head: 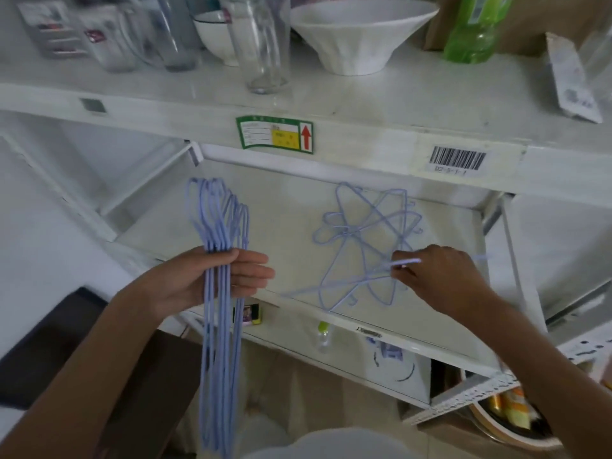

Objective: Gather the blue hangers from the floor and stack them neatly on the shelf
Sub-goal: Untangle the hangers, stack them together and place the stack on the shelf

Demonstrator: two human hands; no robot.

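My left hand (212, 276) grips a bunch of several thin blue wire hangers (220, 326), held upright with the hooks pointing up in front of the white shelf (288, 207). A loose tangle of blue hangers (364, 240) lies spread on the middle shelf board. My right hand (437, 276) reaches onto that board and pinches the wire of one hanger at the tangle's right edge.
The upper shelf carries a white bowl (361, 34), a tall glass (261, 44), a green bottle (473, 28) and other glassware. A green label (275, 132) and a barcode sticker (457, 159) sit on its front edge. Lower shelves hold small items.
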